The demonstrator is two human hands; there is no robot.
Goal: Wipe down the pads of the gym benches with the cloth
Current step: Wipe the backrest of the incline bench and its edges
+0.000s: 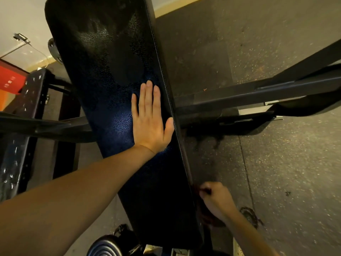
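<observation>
Bench pad (110,61) lies under the flat, straight-fingered left hand (150,119); right hand (215,198) pinches dark cloth (208,219) against its edge, and so slight a pinch could drop it.

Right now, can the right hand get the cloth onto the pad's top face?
Probably yes. The right hand grips the cloth at the right edge of the pad, nothing between; the left hand lies flat farther up, out of the way.

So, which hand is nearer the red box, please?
Left. The left hand lies flat on the bench pad, right of the red box; the right hand, gripping the cloth, is beyond the pad's right edge.
</observation>
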